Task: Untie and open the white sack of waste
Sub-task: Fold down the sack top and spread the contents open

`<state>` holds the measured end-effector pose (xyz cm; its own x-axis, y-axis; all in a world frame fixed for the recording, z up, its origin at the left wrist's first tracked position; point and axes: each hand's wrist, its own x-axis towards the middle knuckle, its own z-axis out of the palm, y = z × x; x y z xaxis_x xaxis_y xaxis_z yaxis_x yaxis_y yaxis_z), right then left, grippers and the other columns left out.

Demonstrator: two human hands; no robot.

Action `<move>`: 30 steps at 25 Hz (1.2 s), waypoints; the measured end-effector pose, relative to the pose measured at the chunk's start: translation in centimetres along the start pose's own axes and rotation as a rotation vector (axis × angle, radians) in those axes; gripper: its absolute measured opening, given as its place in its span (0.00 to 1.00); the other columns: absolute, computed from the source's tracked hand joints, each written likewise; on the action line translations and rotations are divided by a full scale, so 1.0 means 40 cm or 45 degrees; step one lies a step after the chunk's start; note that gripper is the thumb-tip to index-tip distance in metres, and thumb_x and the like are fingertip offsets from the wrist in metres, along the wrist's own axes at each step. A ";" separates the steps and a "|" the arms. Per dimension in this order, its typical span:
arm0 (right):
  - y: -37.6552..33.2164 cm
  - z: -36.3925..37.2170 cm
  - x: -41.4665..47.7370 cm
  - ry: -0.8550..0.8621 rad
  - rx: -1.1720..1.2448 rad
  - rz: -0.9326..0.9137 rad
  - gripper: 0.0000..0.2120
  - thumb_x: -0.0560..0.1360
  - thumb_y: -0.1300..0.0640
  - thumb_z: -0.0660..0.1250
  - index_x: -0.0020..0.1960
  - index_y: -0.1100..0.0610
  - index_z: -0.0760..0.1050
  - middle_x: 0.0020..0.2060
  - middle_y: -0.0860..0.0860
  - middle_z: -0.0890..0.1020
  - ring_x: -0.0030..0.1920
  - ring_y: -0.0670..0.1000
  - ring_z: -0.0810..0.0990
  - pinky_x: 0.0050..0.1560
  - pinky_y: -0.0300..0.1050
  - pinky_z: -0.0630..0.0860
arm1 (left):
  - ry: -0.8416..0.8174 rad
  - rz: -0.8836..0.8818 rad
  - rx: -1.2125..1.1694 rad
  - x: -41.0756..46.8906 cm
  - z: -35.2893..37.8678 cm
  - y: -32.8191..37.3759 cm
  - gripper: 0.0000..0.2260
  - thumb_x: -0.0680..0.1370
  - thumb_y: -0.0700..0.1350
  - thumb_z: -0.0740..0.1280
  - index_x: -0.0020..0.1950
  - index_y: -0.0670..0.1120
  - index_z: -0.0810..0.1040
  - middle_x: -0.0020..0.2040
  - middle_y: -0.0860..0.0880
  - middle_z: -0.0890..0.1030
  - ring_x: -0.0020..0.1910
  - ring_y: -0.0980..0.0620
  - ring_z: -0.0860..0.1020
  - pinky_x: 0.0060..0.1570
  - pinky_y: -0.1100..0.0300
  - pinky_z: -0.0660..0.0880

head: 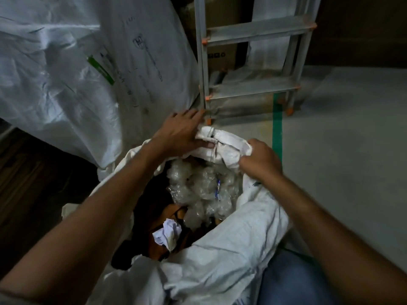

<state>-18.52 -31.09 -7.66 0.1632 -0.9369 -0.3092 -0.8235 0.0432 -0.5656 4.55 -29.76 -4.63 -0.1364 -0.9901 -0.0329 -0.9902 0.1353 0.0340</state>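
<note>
White woven plastic, creased and dull, makes up the sack (231, 238), which stands on the grey floor (352, 161) right before us, just beside our blue-trousered knee (293, 280). Its mouth gapes wide. The rim is slumped outward on the near side and bunched into thick folds on the far side. Behind it to the left lean bigger white bags (66, 73), and a metal ladder (253, 62) with orange joints stands to their right. Inside the sack we see a heap of crumpled clear plastic (202, 188), with a wad of white paper (168, 235) nearer us. Our left hand (180, 133) rests on the far bunch, fingers nearly straight, thumb pressed to the cloth. Our right hand (259, 161) grips that same bunch, fingers curled round it.
</note>
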 end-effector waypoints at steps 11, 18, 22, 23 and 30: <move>0.009 0.019 -0.084 0.043 -0.482 0.067 0.49 0.72 0.44 0.75 0.82 0.54 0.51 0.80 0.59 0.56 0.79 0.63 0.57 0.74 0.66 0.61 | 0.090 0.455 0.459 0.057 0.112 0.111 0.24 0.79 0.56 0.50 0.63 0.46 0.78 0.55 0.45 0.82 0.52 0.42 0.81 0.62 0.43 0.66; 0.101 0.130 -0.150 0.132 -0.099 0.219 0.54 0.69 0.44 0.79 0.81 0.54 0.47 0.72 0.59 0.68 0.66 0.61 0.75 0.59 0.56 0.76 | -0.054 0.224 0.139 0.082 0.134 0.066 0.18 0.77 0.58 0.50 0.48 0.51 0.76 0.46 0.52 0.83 0.48 0.45 0.82 0.51 0.51 0.63; 0.119 0.073 -0.110 -0.011 0.552 0.571 0.22 0.75 0.62 0.67 0.70 0.60 0.72 0.55 0.56 0.82 0.52 0.59 0.82 0.47 0.45 0.75 | -0.072 -0.034 0.025 0.070 0.117 0.110 0.17 0.79 0.55 0.60 0.66 0.53 0.75 0.67 0.48 0.77 0.67 0.44 0.74 0.67 0.43 0.64; 0.123 0.064 -0.103 -0.052 0.727 0.705 0.15 0.77 0.63 0.65 0.63 0.64 0.76 0.47 0.56 0.82 0.43 0.56 0.81 0.40 0.42 0.75 | 0.022 -0.054 0.001 0.046 0.101 0.142 0.22 0.78 0.50 0.64 0.72 0.53 0.71 0.72 0.48 0.72 0.71 0.43 0.70 0.70 0.40 0.62; 0.130 0.030 -0.110 -0.424 0.961 0.820 0.08 0.75 0.71 0.65 0.43 0.71 0.83 0.35 0.60 0.79 0.39 0.60 0.80 0.41 0.50 0.80 | -0.458 -0.575 -1.082 -0.344 0.086 0.428 0.48 0.67 0.77 0.67 0.77 0.49 0.62 0.73 0.52 0.69 0.70 0.52 0.71 0.70 0.54 0.69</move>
<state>-22.88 -26.32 -10.16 0.0500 -0.5214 -0.8518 -0.2733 0.8132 -0.5138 -10.64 -13.68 -7.04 0.1045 -0.8535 -0.5105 -0.6228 -0.4563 0.6355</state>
